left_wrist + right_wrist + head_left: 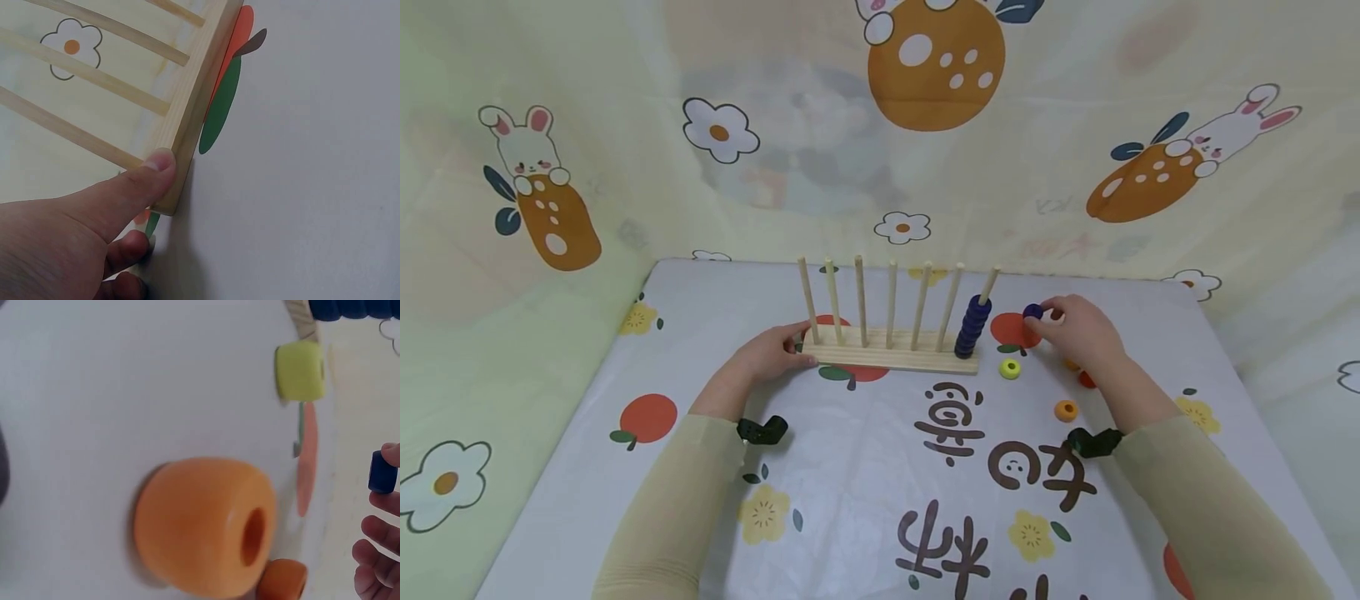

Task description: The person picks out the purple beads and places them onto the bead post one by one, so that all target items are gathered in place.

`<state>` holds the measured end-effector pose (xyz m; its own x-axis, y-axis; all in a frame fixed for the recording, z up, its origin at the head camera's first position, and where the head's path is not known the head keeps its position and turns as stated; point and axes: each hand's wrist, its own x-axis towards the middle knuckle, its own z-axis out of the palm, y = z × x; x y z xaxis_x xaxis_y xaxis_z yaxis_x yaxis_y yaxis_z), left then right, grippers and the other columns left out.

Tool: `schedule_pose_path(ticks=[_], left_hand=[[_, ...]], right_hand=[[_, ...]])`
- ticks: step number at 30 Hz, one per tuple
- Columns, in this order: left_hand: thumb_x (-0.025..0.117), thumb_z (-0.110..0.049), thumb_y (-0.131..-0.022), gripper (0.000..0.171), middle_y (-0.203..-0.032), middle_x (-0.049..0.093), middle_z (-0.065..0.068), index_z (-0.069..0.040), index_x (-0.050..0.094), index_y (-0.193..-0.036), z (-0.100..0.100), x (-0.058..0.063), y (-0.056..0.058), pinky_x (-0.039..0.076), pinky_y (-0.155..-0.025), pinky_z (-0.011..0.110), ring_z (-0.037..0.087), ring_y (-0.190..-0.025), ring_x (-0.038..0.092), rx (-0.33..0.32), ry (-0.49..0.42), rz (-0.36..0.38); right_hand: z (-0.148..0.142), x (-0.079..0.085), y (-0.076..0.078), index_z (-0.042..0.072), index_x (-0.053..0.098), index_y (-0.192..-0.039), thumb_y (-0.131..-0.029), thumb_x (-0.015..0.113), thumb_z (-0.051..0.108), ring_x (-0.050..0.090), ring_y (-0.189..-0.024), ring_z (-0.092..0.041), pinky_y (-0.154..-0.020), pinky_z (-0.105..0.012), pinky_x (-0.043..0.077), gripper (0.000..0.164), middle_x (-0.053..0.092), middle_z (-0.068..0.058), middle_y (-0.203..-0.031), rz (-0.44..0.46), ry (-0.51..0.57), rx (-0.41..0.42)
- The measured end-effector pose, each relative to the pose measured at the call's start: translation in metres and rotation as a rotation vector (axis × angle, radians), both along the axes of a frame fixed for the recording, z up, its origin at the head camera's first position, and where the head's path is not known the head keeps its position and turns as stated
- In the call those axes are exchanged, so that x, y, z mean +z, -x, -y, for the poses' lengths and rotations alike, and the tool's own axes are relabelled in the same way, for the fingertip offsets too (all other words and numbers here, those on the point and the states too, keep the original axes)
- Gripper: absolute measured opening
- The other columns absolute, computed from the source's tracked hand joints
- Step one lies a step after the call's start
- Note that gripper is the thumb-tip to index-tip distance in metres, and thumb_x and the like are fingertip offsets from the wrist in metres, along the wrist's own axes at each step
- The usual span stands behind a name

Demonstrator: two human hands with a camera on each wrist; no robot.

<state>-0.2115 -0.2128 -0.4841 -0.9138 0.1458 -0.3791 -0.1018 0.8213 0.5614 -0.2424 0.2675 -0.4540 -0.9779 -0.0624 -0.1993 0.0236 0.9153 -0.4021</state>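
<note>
A wooden peg rack (891, 358) with a row of upright pegs stands on the table. Several dark blue beads (973, 327) are stacked on its rightmost peg; the other pegs are bare. My left hand (772, 352) holds the rack's left end, the thumb (161, 161) lying on the base and the other fingers partly hidden beyond its end. To the right of the rack, my right hand (1086, 332) pinches a single dark blue bead (382, 472) between thumb and fingertips, apart from the pegs.
A yellow-green bead (1010, 368) lies just right of the rack. Nearer to me is an orange bead (1066, 410). A red bead (1087, 380) and another orange bead (282, 579) lie partly hidden near my right hand. A printed cloth (820, 192) hangs behind the table.
</note>
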Motion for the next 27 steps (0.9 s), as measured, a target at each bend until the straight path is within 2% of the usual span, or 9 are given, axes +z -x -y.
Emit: schedule_pose_path(ticks=[8,19,27], left_hand=[[0.075,-0.041,-0.088,0.079,-0.098,0.051,0.010,-0.028,0.035,-0.155,0.000,0.002,-0.001,0.036,-0.075,0.038,0.025,-0.091,0.047,-0.002,-0.006,-0.003],[0.075,-0.040,-0.088,0.076,-0.100,0.049,0.011,-0.034,0.037,-0.154,-0.003,-0.003,-0.001,0.038,-0.075,0.039,0.025,-0.096,0.047,0.013,-0.030,0.009],[0.076,-0.039,-0.088,0.078,-0.097,0.050,0.011,-0.033,0.036,-0.154,-0.001,-0.004,0.001,0.037,-0.074,0.038,0.025,-0.091,0.047,0.003,-0.023,0.001]], right_hand=[[0.010,0.019,-0.014,0.003,0.056,-0.134,-0.094,0.061,0.052,0.049,-0.108,-0.041,-0.085,-0.056,0.046,0.064,0.055,-0.024,-0.122,-0.068,-0.040,0.042],[0.024,0.048,-0.036,0.004,0.063,-0.125,-0.093,0.054,0.061,0.053,-0.103,-0.037,-0.083,-0.053,0.047,0.066,0.059,-0.019,-0.114,-0.274,-0.066,0.083],[0.039,0.076,-0.047,0.005,0.063,-0.124,-0.093,0.059,0.055,0.054,-0.104,-0.037,-0.081,-0.053,0.047,0.059,0.060,-0.018,-0.113,-0.359,-0.036,0.094]])
